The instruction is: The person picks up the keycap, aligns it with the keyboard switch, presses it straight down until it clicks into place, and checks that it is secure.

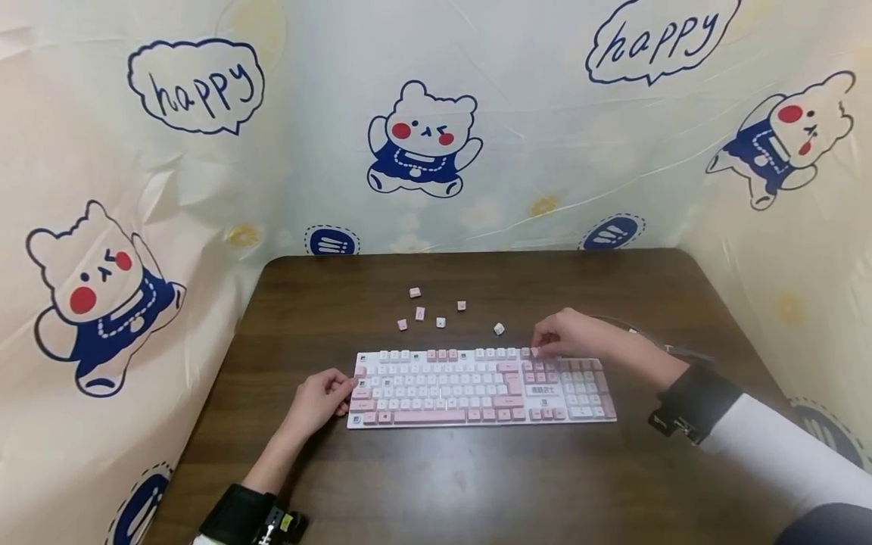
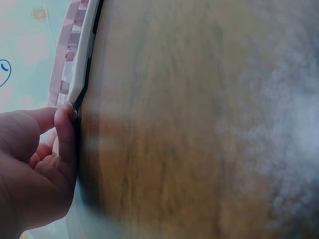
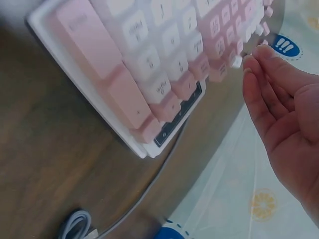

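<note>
Six small, loose pink and white keycaps (image 1: 419, 313) beyond one rectangular pink and white keyboard (image 1: 436, 393)

On the keyboard's near side, a dark brown, wood-grained table (image 1: 463, 484) carries a pale glare. Two black wrist straps (image 1: 702, 397) show, one to the keyboard's near left and one to its right, where a white fabric sleeve (image 1: 783, 454) follows. A dark, rounded shape (image 1: 827, 526) to the keyboard's near right is cut off, too little of it showing to identify.

The left hand (image 1: 316, 401) pinches the keyboard's left edge between thumb and finger. The right hand (image 1: 572, 333) is at the keyboard's far edge, right of its middle, thumb and fingertips drawn together; whether a keycap sits between them, I cannot tell.

One thin grey cable (image 3: 159, 169) runs from the keyboard's far side to a coil at its right, partly hidden by the forearm in the head view.

Past the keyboard, five of the keycaps lie loosely grouped, the sixth nearer the right hand; their printing is too small to read.

Farthest, a pale printed sheet (image 1: 524, 151) hangs behind and beside the keyboard, showing three bears and two "happy" clouds, one cut off above.
</note>
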### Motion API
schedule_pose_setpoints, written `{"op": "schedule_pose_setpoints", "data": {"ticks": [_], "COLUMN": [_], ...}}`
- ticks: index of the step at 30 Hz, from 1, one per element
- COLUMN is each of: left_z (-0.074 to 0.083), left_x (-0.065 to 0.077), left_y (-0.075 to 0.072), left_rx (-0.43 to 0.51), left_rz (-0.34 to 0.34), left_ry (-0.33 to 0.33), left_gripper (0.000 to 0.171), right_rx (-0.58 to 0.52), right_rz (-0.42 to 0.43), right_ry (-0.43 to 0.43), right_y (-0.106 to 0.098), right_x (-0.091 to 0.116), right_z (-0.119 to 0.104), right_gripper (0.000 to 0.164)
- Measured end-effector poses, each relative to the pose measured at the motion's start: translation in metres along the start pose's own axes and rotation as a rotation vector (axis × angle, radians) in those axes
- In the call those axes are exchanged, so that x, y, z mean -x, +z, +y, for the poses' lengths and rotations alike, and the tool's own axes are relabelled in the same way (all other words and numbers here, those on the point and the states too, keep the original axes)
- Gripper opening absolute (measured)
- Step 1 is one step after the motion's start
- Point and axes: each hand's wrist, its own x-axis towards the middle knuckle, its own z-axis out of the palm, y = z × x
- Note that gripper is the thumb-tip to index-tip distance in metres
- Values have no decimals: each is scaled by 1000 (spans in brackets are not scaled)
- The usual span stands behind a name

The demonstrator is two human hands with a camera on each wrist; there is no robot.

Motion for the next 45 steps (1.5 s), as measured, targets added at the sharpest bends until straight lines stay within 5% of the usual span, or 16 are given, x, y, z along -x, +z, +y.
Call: {"op": "schedule_pose_setpoints", "data": {"ticks": [20, 31, 45], "left_z": [1, 2, 3], "left_x": [1, 0, 1], "left_y": [0, 0, 0], "left_rx": [3, 11, 6], "left_rz": [-17, -9, -19], "left_ry": [0, -9, -6], "left_gripper": [30, 29, 31], "right_rx": [-117, 11, 121], "right_rz": [-160, -59, -41], "right_ry": [-23, -133, -32], "right_y": [37, 44, 48], "right_x": [32, 32, 32], "right_z": [-5, -14, -38], "right_gripper": [6, 11, 6]}}
